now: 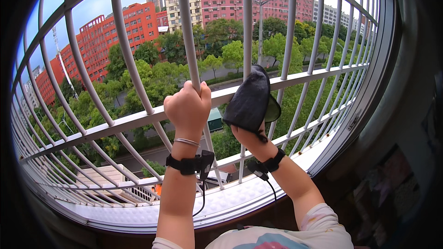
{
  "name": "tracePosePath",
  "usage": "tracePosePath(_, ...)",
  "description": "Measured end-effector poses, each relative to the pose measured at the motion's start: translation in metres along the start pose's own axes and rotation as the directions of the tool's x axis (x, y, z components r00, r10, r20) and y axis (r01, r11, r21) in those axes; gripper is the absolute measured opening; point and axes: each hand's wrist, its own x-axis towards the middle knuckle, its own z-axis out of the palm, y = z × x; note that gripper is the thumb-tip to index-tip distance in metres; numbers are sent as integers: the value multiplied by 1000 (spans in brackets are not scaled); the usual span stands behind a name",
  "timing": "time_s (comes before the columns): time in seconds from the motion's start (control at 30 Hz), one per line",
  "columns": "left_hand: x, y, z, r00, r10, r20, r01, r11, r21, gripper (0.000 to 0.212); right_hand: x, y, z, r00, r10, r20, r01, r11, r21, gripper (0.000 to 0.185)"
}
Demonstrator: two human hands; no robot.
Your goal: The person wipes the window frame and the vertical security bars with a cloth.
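Observation:
My left hand (pixel 188 110) is closed around a light-coloured vertical bar (pixel 188 31) of the window grille, just where the bar meets a white horizontal rail (pixel 123 121). A thin bangle (pixel 187 141) circles that wrist. Over my right hand (pixel 254 138) lies a black cloth mitt (pixel 248 102), which covers the fingers and leaves the heel of the hand and wrist bare. The mitt sits against another vertical bar (pixel 247 24) at the same rail. A dark mesh flap (pixel 273 110) sticks out from its right side. Whether the covered fingers grip the bar cannot be seen.
Black strapped devices with cables sit on my left wrist (pixel 188 166) and right wrist (pixel 271 162). A white sill (pixel 221 204) with a metal track runs below the grille. Outside, far below, are trees (pixel 148 72), a road and parked vehicles. Dark clutter (pixel 384 183) stands indoors at right.

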Motion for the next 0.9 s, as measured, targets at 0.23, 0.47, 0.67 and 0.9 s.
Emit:
tracePosePath(0.23, -1, -5, -4, 999, 14, -40, -12, 999, 47, 29, 42, -64, -62, 948, -301, 100, 317, 902, -292, 38)
tracePosePath(0.47, -3, -11, -7, 996, 86, -23, -85, 994, 65, 36, 80, -97, -30, 909, -378, 174, 390, 920, -43, 38)
tracePosePath(0.67, -5, -16, -7, 994, 110, -19, -108, 992, 60, 35, 48, -50, -26, 903, -428, 39, 420, 861, -286, 41)
tracePosePath(0.9, -7, -11, -7, 993, 113, -36, -111, 992, 64, 33, 70, -7, -73, 962, -252, -102, 201, 913, -355, 40)
